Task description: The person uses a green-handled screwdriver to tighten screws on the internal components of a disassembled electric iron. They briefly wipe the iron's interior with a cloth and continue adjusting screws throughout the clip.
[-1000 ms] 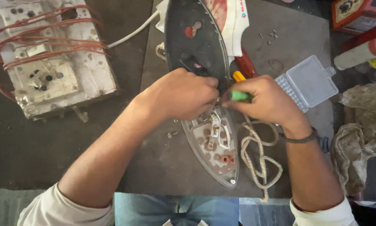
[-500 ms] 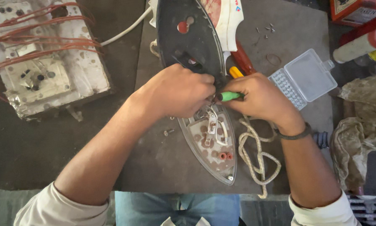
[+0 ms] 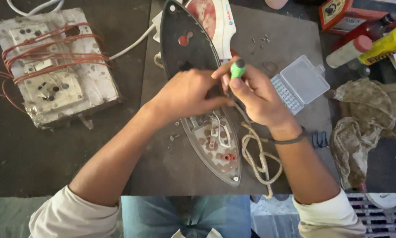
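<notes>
The right hand [image 3: 257, 94] has a closed grip on the green-handled screwdriver [image 3: 238, 69], the left hand [image 3: 187, 92] just beside it presses the opened clothes iron [image 3: 207, 128]; a slipping tip could damage the exposed contacts.

One opened iron [image 3: 207, 128], one green-handled screwdriver [image 3: 237, 69], one clear plastic case [image 3: 300, 83]. Two bottles [image 3: 352, 50], one wire-wrapped switchboard [image 3: 52, 70], two hands [image 3: 189, 94].

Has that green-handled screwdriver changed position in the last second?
Yes. The green-handled screwdriver has tipped from lying sideways to upright, judged against the iron; the right hand grips it.
</notes>
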